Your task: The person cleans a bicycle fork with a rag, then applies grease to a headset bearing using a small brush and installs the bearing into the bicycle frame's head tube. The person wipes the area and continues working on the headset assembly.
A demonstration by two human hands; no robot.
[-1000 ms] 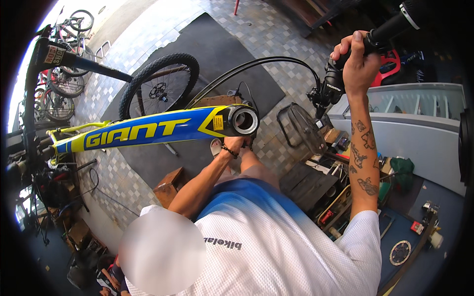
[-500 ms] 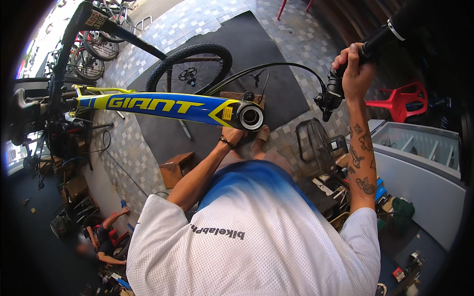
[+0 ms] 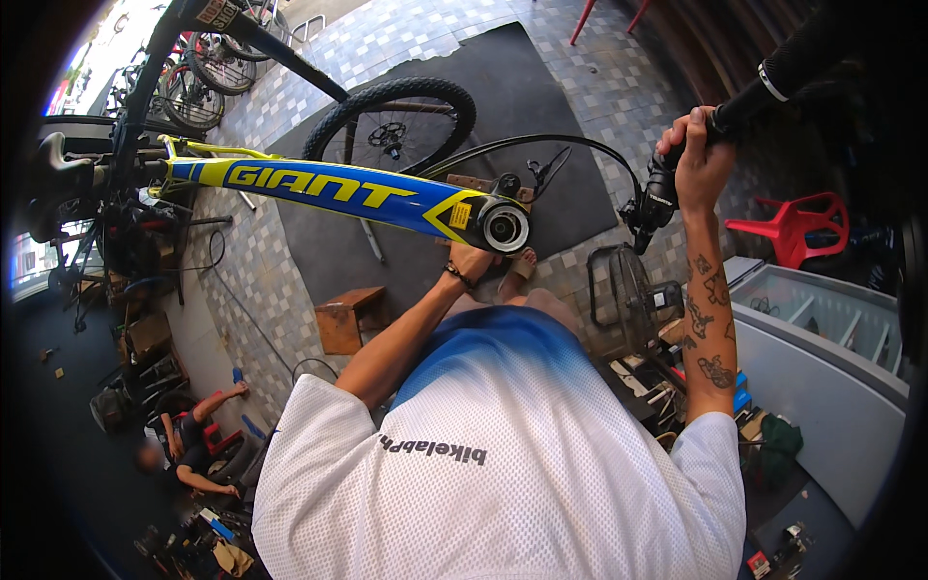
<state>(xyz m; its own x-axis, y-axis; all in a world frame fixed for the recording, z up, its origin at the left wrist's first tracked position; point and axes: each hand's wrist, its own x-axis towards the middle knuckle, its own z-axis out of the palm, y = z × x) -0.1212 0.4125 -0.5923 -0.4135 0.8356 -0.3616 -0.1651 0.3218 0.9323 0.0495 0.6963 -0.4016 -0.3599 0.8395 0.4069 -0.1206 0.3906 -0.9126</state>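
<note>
A blue and yellow bicycle frame (image 3: pixel 319 196) stretches from the left to just before my body, its head tube (image 3: pixel 506 226) open at the top with a silver ring inside. Beneath that end my left hand (image 3: pixel 471 263) grips the frame; the tube hides most of its fingers. Up at the right, my right hand (image 3: pixel 704 159) is wrapped round a black handlebar (image 3: pixel 739 116), next to its rubber grip. Below this hand sits a black clamp with a shifter (image 3: pixel 650 205). Black cables (image 3: pixel 541 128) arc from there toward the frame.
A bicycle wheel (image 3: pixel 390 133) lies beyond the frame over a dark mat (image 3: pixel 570 174). Nearby are a wooden box (image 3: pixel 350 319), a fan (image 3: pixel 619 300), a red chair (image 3: pixel 797 230) and a glass-topped chest freezer (image 3: pixel 822 324). Another person (image 3: pixel 198 435) sits at lower left.
The whole view has shifted slightly, so the frame's head end appears a little farther right and lower. Both hands keep their holds on the frame and handlebar.
</note>
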